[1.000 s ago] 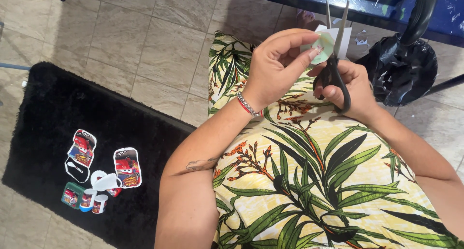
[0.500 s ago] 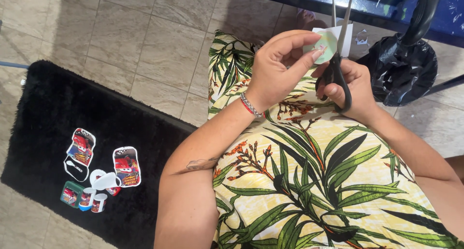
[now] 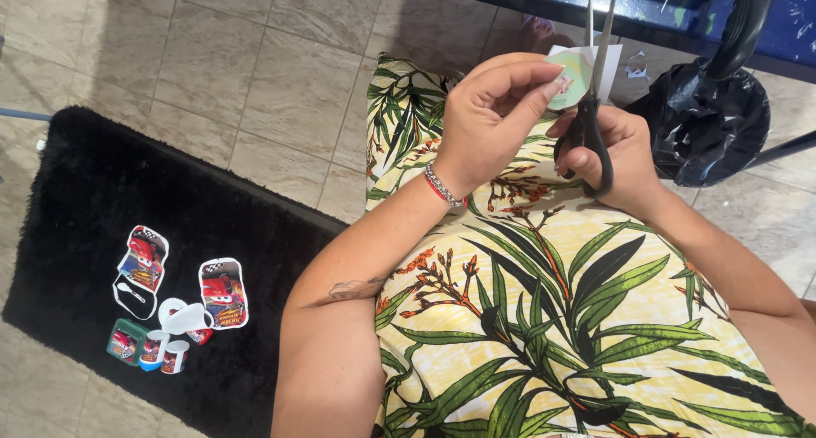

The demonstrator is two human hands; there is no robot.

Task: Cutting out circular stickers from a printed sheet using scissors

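Pale paper cutout [image 3: 571, 79] pinched by left hand [image 3: 489, 115]; steel scissors [image 3: 593, 81] in right hand [image 3: 616, 153].

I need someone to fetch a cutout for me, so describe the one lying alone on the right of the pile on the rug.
Find the black rug on the tiled floor. Beside the cluster of cutouts, the rounded rectangular cutout lies apart, white-bordered with a red cartoon car.
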